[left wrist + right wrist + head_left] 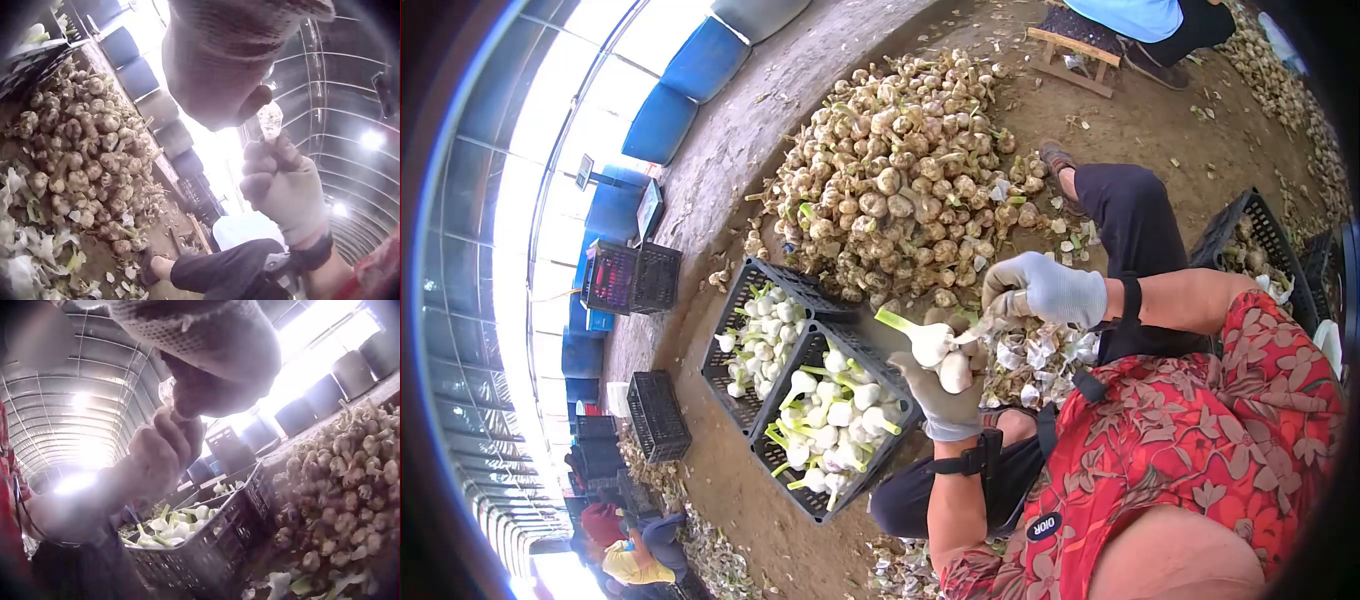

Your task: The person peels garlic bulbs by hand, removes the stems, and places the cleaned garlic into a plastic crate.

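Note:
Gloved left hand holds a trimmed white garlic bulb with a green stem, and another bulb lies against it. Just above, the gloved right hand has its fingers curled, pinching a pale papery piece beside the bulb. In the left wrist view, the left hand looms close, facing the curled right hand with a whitish object between them. The right wrist view shows the right hand over the left hand's curled fingers; the bulbs are mostly hidden there.
Black crates of cleaned garlic stand left of the hands. A large heap of unpeeled bulbs lies beyond, with loose skins near the legs. A wooden stool and another person are at the top right.

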Available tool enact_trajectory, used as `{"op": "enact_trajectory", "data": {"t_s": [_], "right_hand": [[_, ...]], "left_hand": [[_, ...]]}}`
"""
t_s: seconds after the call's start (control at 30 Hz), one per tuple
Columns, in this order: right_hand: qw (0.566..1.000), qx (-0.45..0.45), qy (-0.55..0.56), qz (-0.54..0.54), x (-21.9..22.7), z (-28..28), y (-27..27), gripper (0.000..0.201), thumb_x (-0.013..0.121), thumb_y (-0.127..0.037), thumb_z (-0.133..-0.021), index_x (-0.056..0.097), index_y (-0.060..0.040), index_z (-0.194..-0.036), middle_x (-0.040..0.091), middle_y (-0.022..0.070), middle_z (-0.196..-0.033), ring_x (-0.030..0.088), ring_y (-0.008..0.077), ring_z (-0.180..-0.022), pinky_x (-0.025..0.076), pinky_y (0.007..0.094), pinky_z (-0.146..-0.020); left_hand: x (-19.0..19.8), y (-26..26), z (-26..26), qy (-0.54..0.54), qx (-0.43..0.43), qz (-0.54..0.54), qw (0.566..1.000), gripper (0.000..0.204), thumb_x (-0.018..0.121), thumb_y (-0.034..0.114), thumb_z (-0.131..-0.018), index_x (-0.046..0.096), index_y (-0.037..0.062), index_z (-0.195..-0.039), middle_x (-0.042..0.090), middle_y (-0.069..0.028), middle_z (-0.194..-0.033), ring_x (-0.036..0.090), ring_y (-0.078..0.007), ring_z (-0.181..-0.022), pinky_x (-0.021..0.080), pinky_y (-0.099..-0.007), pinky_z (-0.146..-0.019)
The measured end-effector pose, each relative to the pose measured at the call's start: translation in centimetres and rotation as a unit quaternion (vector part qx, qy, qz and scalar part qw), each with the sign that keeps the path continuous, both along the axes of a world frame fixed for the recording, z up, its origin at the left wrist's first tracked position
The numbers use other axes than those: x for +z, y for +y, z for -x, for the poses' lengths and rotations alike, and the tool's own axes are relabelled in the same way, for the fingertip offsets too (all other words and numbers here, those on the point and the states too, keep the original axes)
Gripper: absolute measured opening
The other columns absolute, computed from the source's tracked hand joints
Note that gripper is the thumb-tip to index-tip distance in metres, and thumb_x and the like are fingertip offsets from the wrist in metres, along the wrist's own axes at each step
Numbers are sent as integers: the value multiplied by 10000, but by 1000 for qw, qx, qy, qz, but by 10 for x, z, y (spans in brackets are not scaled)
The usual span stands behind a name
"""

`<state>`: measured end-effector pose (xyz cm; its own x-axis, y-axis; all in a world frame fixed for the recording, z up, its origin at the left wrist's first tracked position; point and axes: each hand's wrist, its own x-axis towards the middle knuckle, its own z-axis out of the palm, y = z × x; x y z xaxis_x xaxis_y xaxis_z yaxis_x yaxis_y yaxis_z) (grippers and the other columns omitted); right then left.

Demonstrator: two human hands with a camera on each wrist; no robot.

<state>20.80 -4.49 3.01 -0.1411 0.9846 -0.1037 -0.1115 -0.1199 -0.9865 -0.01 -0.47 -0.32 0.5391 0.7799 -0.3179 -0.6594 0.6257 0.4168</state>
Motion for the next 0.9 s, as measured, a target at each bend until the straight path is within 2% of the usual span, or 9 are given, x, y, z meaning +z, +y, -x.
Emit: {"op": "enact_trajectory", "data": {"t_s": [0.2,0.3,0.37,0.43,0.47,0.57,0.7,0.83,0.9], "right_hand": [[997,74,0,6,42,-11,10,143,614,-123,-887,639,-6,-965,658,26,-777,587,79,-646,463,235,-581],[918,361,-108,-124,25,-31,18,201,634,-151,-883,648,-18,-1033,681,37,-808,614,95,-733,485,261,-654],[882,342,-304,-117,33,-33,20,275,651,-182,-817,669,-77,-1071,695,66,-887,654,200,-859,505,341,-737],[805,282,-498,-156,39,-32,30,298,648,-194,-779,681,-107,-1062,691,80,-923,658,259,-899,510,378,-752],[833,251,-464,-166,35,-34,39,337,640,-209,-730,685,-128,-1055,684,85,-951,647,311,-919,510,404,-762],[907,121,-318,-248,36,-32,74,189,626,-137,-777,706,-62,-931,696,76,-837,664,235,-774,515,346,-691],[994,7,-94,-51,34,-43,107,135,609,-95,-885,676,21,-898,655,9,-710,567,54,-578,452,226,-523],[995,-96,5,22,6,-62,115,187,615,-168,-911,662,12,-888,653,25,-699,573,50,-593,428,201,-506],[996,-84,23,5,22,-71,113,191,609,-187,-915,666,-5,-913,688,41,-785,535,43,-571,401,209,-479]], "left_hand": [[-12,8,1,10,9,47,999,573,452,619,-904,560,67,-1018,591,-79,-898,547,-190,-720,447,-294,-577],[9,5,-8,125,116,-21,985,595,433,636,-902,559,81,-1076,613,-86,-952,595,-214,-762,497,-304,-586],[-11,16,3,-62,78,84,991,652,449,681,-874,587,81,-1090,633,-101,-985,608,-218,-772,499,-314,-553],[-21,19,5,-96,53,104,989,636,444,644,-895,565,64,-1124,616,-115,-1038,600,-224,-767,496,-315,-565],[-25,19,5,-93,48,114,988,606,439,615,-910,556,63,-1131,606,-117,-1068,599,-232,-768,494,-316,-573],[-37,23,10,-63,53,147,986,604,471,600,-906,546,46,-1135,593,-121,-1069,576,-235,-753,496,-320,-589],[-50,65,48,-186,82,186,961,645,571,561,-869,515,-18,-1147,599,-145,-1018,600,-229,-804,518,-316,-618],[-8,153,108,8,356,-86,931,557,520,465,-912,521,2,-1221,606,-168,-1147,618,-303,-1015,562,-418,-846],[47,169,87,37,402,60,913,602,498,495,-911,502,9,-1266,580,-192,-1208,588,-344,-1080,526,-466,-920]]}}
